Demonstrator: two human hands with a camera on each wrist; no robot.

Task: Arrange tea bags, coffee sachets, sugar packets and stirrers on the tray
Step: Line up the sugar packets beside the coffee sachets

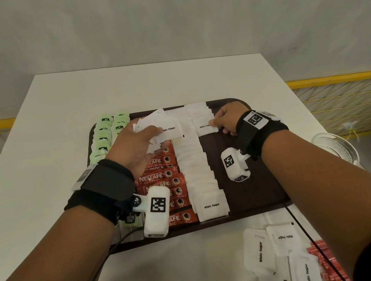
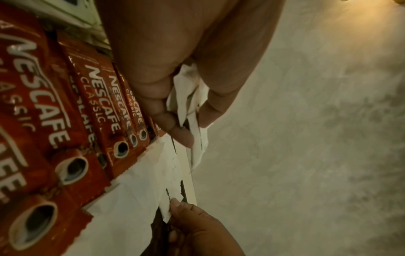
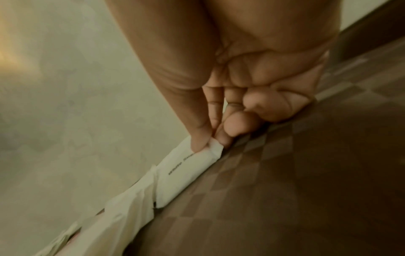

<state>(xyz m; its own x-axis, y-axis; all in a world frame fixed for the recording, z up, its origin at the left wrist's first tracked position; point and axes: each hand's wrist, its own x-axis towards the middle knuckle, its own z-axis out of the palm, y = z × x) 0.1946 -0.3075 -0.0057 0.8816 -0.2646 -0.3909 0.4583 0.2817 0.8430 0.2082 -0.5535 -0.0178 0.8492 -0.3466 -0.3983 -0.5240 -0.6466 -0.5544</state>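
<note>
Sugar step in hand, by my read. My left hand (image 1: pixel 135 145) gripped a fanned bunch of sugar packets (image 1: pixel 153 127) over the tray (image 1: pixel 253 178); my right hand (image 1: pixel 226 119) pinched one sugar packet (image 1: pixel 205 125) by its edge, low over the second white column at the far end. Tea bags (image 1: pixel 104 138) sat in the far-left rows, coffee sachets (image 1: pixel 161 175) beside them, first sugar column (image 1: pixel 200 177) next. Loose packets (image 1: pixel 278 254) and red stirrers (image 1: pixel 326 266) lay on the worktop (image 1: pixel 61 160). To place well, I judged: lay it flat, overlap the previous packet evenly, keep the edge parallel to the neighbouring column, release only once seated.
</note>
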